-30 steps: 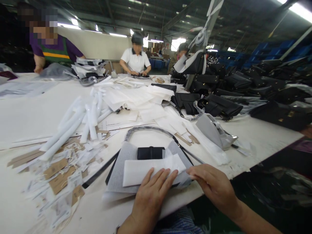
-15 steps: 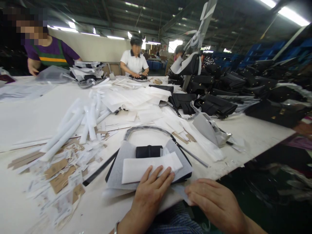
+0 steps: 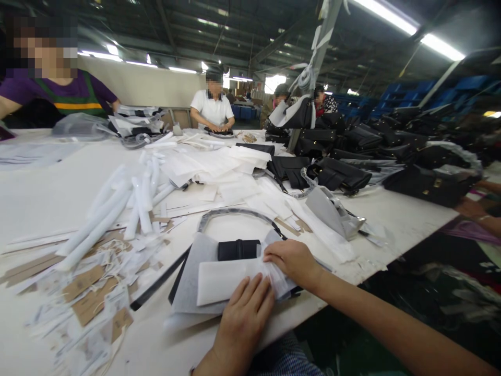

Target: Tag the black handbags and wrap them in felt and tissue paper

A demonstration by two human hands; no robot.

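In front of me on the table lies a black handbag point(image 3: 177, 282), its curved handle point(image 3: 230, 213) wrapped in clear film. Thin white paper point(image 3: 191, 271) covers much of its face. A black strap piece point(image 3: 238, 249) shows above a folded white foam sheet point(image 3: 219, 279) on top. My left hand point(image 3: 246, 313) rests flat with fingers stretched over the foam's lower edge. At the bag's right side, my right hand point(image 3: 293, 261) pinches a thin translucent sheet point(image 3: 277, 279), drawn across the foam's right end; its fingertips are bent down.
White foam rolls point(image 3: 97, 224) and brown tags point(image 3: 92, 300) lie to the left. White sheets point(image 3: 211, 164) pile up beyond the bag. Black handbags point(image 3: 336, 169) are heaped at the right, by a post point(image 3: 323, 42). Co-workers point(image 3: 213, 107) work across the table point(image 3: 50, 193).
My right hand has moved up and left from below the bag's near right edge, bringing the translucent sheet over the foam. My left hand stays pressed on the bag.
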